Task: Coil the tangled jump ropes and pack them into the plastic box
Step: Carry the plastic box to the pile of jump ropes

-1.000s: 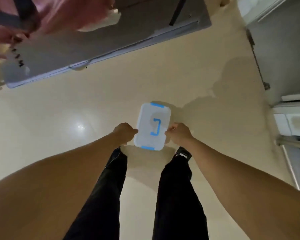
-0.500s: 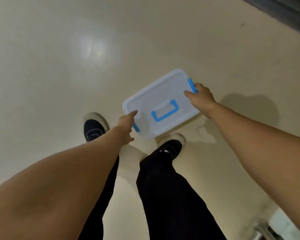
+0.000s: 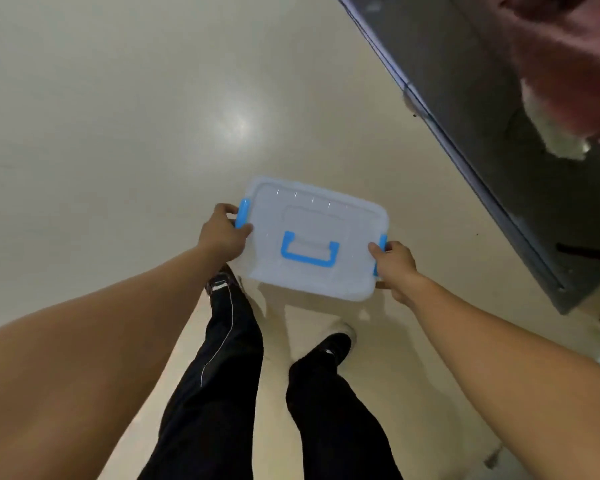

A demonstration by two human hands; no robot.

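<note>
Swung round since a moment ago, the lidded plastic box [image 3: 312, 237] now sits level over the dark shoes [image 3: 333, 344]. Left hand [image 3: 222, 233] and right hand [image 3: 394, 266] clamp its blue end latches [image 3: 242, 213]. It looks light, stiff and slick, best gripped there; beyond, the grey table [image 3: 482, 140].
</note>
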